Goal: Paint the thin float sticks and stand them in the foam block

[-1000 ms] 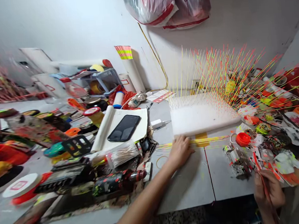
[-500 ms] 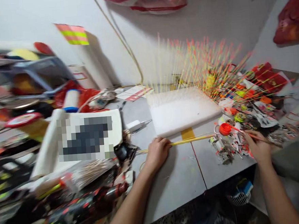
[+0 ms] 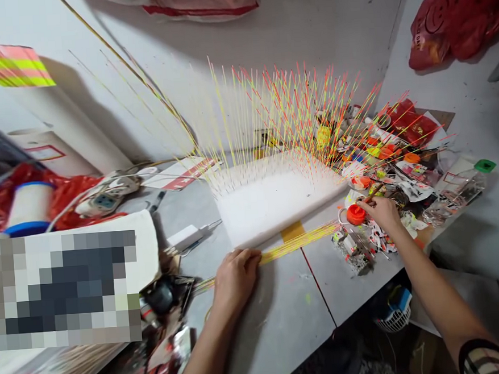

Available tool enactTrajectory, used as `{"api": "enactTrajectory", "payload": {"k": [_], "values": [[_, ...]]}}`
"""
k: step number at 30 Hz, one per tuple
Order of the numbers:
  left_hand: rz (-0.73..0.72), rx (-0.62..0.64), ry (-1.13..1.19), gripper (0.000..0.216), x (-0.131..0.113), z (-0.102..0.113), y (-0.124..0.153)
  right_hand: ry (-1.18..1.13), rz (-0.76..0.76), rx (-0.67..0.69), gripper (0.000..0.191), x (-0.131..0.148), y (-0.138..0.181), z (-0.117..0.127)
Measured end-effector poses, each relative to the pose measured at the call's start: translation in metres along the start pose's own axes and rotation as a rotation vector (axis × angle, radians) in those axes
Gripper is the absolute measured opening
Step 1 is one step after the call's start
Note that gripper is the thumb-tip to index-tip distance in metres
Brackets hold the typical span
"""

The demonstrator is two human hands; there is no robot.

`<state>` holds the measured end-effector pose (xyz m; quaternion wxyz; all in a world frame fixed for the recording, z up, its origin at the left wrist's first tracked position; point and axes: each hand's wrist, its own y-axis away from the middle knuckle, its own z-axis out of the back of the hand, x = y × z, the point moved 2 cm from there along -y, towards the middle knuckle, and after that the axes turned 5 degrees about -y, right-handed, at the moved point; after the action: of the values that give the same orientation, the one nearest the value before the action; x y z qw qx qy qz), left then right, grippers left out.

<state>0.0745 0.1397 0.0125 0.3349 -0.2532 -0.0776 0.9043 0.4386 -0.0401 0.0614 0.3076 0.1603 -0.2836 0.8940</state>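
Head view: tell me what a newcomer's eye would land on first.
A white foam block on the grey table bristles with a dense fan of thin sticks, tipped yellow and red. At its near edge, the left hand lies on a bundle of yellow sticks. To the right, the right hand pinches a thin brown stick beside a bright orange cap, with a red smiley-face bag at top right.
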Motion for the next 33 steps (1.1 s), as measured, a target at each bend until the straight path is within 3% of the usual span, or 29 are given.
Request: {"api": "enactTrajectory", "payload": {"k": [8,17,24,28,33], "values": [[0.054,0.011,0.030,0.029,-0.004,0.002,0.000,0.100,0.003,-0.030,0.054,-0.009,0.002,0.019],[0.052,0.021,0.049,0.025,-0.008,0.004,0.000,-0.069,0.088,-0.108,0.052,-0.011,0.008,0.037],[0.047,0.019,0.046,0.025,-0.013,0.007,0.001,-0.118,0.334,0.116,0.034,0.006,0.020,0.032],[0.043,0.008,0.059,0.026,-0.014,0.008,0.002,-0.057,0.333,0.219,0.026,0.009,0.030,0.035],[0.015,-0.003,0.086,0.027,-0.014,0.004,0.000,-0.092,0.268,0.221,0.028,0.014,0.039,0.050]]}}
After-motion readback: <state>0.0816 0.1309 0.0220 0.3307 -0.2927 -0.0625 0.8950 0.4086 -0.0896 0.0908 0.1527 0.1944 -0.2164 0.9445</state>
